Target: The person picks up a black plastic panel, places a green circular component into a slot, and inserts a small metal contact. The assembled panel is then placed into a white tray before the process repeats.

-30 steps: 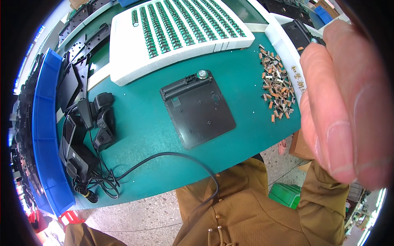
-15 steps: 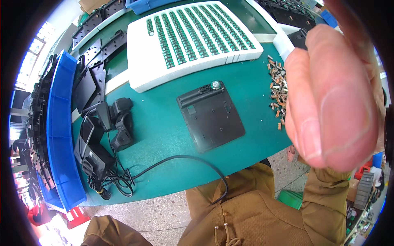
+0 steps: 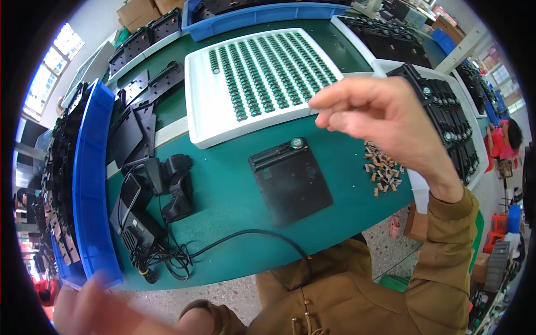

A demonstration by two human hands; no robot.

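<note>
Above the green table, near the right front corner of a white foam tray, hovers my right hand. Its fingers are loosely curled, with a gap between thumb and forefinger, and I see nothing held. My left hand is at the lower left, beyond the table's front edge, smeared by motion. A flat black plastic panel lies in the middle of the table, with a round silver-topped part at its far right corner. Rows of small green parts fill most of the foam tray.
A pile of small tan-and-metal parts lies right of the panel. To the left are a black device with cables and a long blue bin. A white tray of black assemblies stands at the right. Another blue bin is behind.
My right hand has moved away from close before the camera, out over the table. My left hand has entered at the lower left. The view has shifted, showing more at the back and right.
</note>
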